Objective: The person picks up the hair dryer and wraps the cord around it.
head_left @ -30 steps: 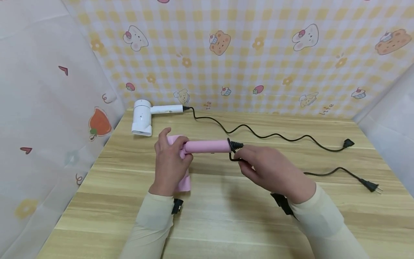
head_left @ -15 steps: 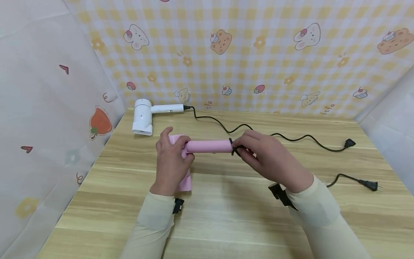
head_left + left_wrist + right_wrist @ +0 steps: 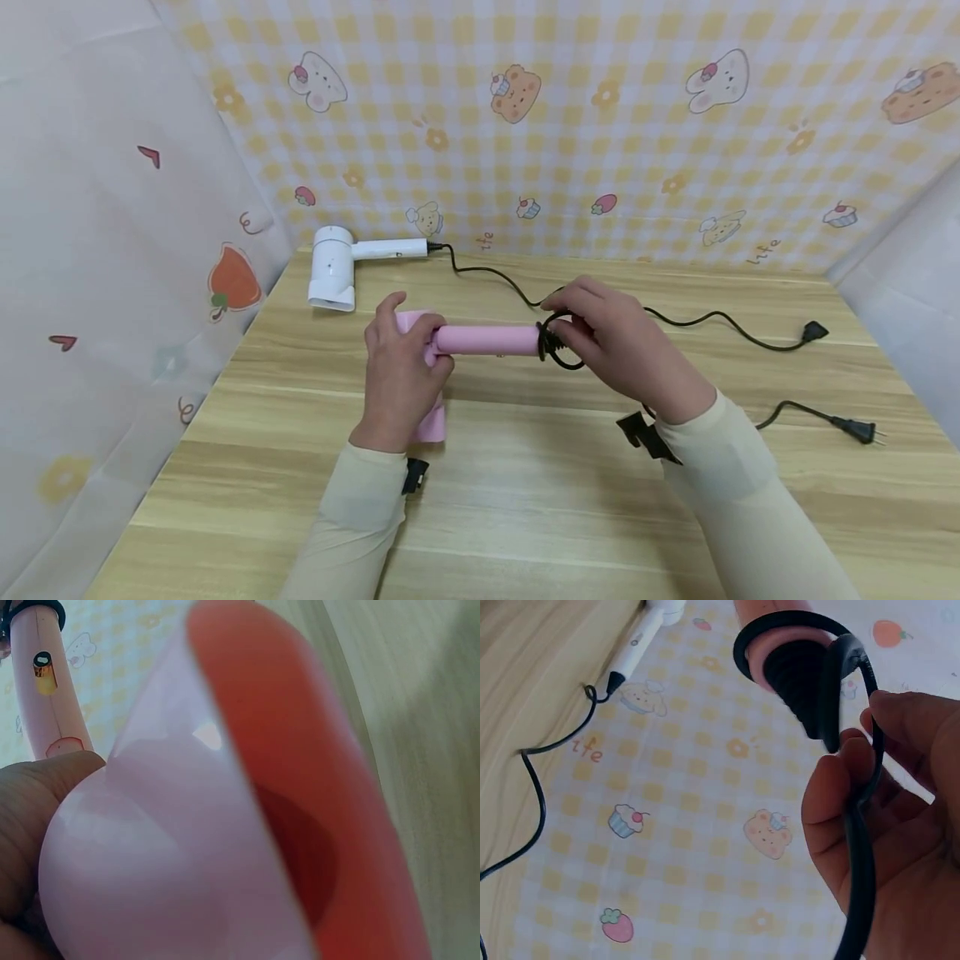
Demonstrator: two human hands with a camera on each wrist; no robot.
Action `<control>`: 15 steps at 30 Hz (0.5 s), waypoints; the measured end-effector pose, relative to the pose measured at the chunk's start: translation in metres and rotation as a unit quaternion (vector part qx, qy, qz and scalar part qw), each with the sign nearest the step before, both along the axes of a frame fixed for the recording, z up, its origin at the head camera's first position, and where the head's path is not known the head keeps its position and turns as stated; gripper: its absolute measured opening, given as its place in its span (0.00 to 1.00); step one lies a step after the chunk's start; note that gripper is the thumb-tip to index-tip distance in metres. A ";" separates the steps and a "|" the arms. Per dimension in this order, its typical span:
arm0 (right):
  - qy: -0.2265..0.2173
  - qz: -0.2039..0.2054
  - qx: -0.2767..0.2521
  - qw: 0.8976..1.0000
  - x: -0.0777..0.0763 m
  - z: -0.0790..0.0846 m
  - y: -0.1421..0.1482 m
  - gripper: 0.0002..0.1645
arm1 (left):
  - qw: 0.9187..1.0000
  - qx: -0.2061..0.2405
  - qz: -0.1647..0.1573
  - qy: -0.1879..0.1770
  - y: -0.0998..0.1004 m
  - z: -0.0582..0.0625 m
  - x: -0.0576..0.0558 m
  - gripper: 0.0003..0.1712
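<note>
A pink hair dryer (image 3: 487, 340) lies across between the hands, its handle pointing right. My left hand (image 3: 401, 375) grips it where handle and head meet. The round pink head (image 3: 165, 847) fills much of the left wrist view, its reddish inside showing. Around the handle's end, next to the ribbed black sleeve (image 3: 799, 671), runs a turn of black cord (image 3: 859, 885). My right hand (image 3: 626, 342) pinches this cord between thumb and fingers, just right of the handle end. A small loop of it hangs under the fingertips in the head view.
On the wooden table (image 3: 510, 517), a white hair dryer (image 3: 332, 267) lies at the back left. Its wavy black cord (image 3: 720, 314) reaches a black plug (image 3: 813, 332) at the right. A second plug (image 3: 855, 430) lies nearer, on the cord passing under the right forearm. A patterned cloth (image 3: 570, 158) stands behind.
The right hand has risen and moved away from the body, bringing the cord round the handle end into a loop. The left hand and pink hair dryer have stayed nearly in place.
</note>
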State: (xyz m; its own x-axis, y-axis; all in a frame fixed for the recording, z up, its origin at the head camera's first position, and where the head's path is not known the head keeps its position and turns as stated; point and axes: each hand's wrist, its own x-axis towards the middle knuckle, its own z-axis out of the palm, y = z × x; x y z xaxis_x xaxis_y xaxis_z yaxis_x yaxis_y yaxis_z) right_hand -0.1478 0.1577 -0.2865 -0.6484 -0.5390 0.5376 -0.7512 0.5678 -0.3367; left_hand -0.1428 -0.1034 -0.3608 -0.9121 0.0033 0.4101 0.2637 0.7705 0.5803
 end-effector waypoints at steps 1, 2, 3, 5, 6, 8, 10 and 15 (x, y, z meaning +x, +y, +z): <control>-0.008 -0.006 -0.002 1.000 -0.001 0.000 0.001 0.13 | 1.000 0.001 -0.001 -0.001 0.000 0.000 0.000 0.21; -0.017 -0.010 -0.005 1.000 -0.001 0.000 0.001 0.12 | 1.000 0.002 -0.002 -0.002 0.000 0.000 -0.001 0.21; -0.027 -0.014 -0.007 1.000 -0.002 0.000 0.002 0.12 | 1.000 0.003 -0.003 -0.004 0.000 0.001 -0.001 0.21; -0.043 -0.020 -0.012 0.999 -0.004 0.000 0.002 0.11 | 1.000 0.005 -0.003 -0.009 0.000 0.001 -0.001 0.21; -0.053 -0.022 -0.015 0.998 -0.005 0.000 0.003 0.10 | 1.000 0.005 -0.003 -0.011 0.000 0.001 -0.001 0.21; -0.073 -0.028 -0.019 0.997 -0.006 -0.001 0.003 0.09 | 1.000 0.006 -0.003 -0.014 0.000 0.002 0.000 0.21; -0.091 -0.034 -0.023 0.995 -0.008 -0.002 0.003 0.08 | 1.000 0.005 -0.003 -0.013 0.000 0.002 0.001 0.21; -0.133 -0.053 -0.027 0.989 -0.012 -0.004 0.004 0.06 | 1.000 0.001 -0.007 0.000 0.000 0.002 0.000 0.19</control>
